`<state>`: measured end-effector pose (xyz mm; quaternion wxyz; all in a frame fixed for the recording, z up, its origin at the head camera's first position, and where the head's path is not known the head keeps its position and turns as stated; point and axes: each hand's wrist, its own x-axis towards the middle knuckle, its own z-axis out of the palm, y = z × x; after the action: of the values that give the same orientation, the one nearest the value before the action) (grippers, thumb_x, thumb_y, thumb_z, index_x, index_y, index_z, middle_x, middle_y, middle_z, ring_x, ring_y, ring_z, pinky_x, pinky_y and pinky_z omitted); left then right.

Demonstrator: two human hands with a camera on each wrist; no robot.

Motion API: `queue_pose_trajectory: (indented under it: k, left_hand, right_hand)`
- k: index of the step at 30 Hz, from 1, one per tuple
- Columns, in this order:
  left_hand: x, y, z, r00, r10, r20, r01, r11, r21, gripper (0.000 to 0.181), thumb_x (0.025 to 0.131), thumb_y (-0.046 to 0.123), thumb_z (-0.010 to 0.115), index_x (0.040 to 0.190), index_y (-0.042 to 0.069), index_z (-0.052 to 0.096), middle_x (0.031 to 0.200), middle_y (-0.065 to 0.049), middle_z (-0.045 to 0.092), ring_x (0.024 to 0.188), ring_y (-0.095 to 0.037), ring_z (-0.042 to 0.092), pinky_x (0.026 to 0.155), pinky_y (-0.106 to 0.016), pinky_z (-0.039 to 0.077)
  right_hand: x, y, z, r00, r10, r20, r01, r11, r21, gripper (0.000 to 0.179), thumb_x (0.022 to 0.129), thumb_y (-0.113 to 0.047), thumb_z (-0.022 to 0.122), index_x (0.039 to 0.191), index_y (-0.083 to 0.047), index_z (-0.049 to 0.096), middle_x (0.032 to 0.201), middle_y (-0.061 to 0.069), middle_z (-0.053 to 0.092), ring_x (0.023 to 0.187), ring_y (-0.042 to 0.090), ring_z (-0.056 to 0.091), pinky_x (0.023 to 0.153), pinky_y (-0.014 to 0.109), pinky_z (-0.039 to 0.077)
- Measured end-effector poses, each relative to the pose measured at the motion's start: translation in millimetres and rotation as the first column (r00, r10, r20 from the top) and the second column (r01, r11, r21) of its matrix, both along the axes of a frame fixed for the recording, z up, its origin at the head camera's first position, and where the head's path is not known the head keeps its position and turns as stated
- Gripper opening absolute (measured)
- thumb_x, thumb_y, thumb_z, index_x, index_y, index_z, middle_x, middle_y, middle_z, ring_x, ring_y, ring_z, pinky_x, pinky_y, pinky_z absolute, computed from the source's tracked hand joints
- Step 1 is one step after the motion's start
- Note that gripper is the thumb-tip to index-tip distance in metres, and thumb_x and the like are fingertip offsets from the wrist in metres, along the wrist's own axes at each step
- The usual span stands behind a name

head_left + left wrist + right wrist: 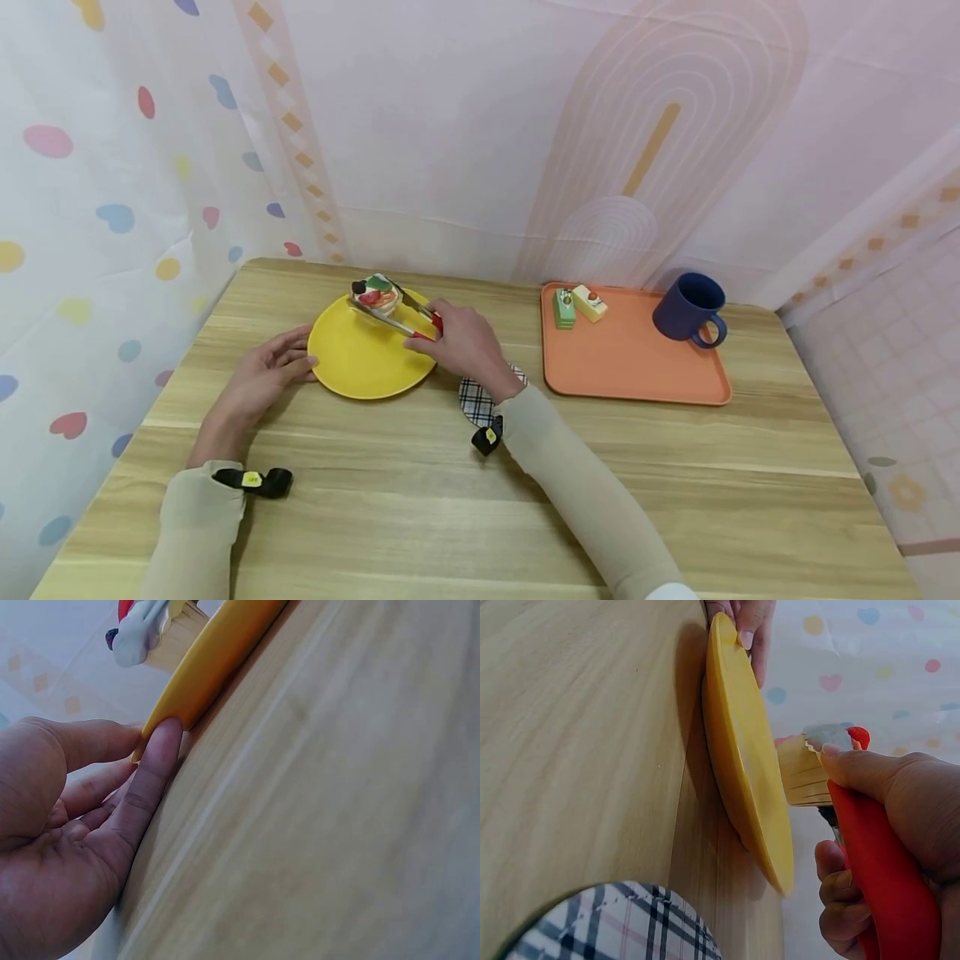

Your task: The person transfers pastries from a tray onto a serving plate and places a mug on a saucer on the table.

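Observation:
My right hand [468,337] grips red-handled tongs [881,877]. Between the tongs' metal arms is a toy fruit tart [377,297] with a pale fluted case, white cream, red fruit and a green leaf. It appears over the far part of a round yellow plate [367,358]. At the plate's left rim my left hand [273,362] pinches the edge between thumb and fingers. In the left wrist view the plate [206,664] stands close over the wood, a thumb and fingertip at its rim.
A plaid round coaster [478,402] lies partly under my right wrist. To the right, an orange tray [630,367] holds a green cake piece [564,309], a cream-coloured cake piece [589,303] and a dark blue mug [684,308]. Patterned cloth hangs behind the wooden table [390,500].

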<state>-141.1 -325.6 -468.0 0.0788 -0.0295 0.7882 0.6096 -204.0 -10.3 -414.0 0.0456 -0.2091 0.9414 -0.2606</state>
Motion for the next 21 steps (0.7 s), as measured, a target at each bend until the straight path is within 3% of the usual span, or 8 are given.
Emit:
queue_pose_trajectory:
  k: [13,21]
  left_hand:
    - [0.6,-0.8,0.6,1.000,0.004,0.013,-0.004,1.000,-0.014,0.068,0.104,0.024,0.063,0.161,0.007,0.031,0.127,0.004,0.054,0.104,0.004,0.064,0.089,-0.021,0.062]
    - [-0.3,-0.8,-0.3,1.000,-0.006,0.007,0.006,1.000,-0.006,0.067,0.104,0.020,0.062,0.161,0.006,0.030,0.127,0.003,0.054,0.103,0.003,0.064,0.087,-0.021,0.063]
  right_hand:
    - [-5.3,-18.5,-4.6,1.000,0.007,0.019,-0.008,1.000,0.028,0.066,0.089,-0.059,0.072,0.138,-0.016,0.060,0.082,-0.004,0.059,0.073,0.015,0.055,0.057,0.024,0.038]
    - [-6.8,-24.3,-6.8,1.000,-0.005,0.026,0.004,1.000,0.030,0.064,0.089,-0.058,0.074,0.136,-0.017,0.062,0.080,-0.003,0.056,0.071,0.015,0.053,0.056,0.024,0.036]
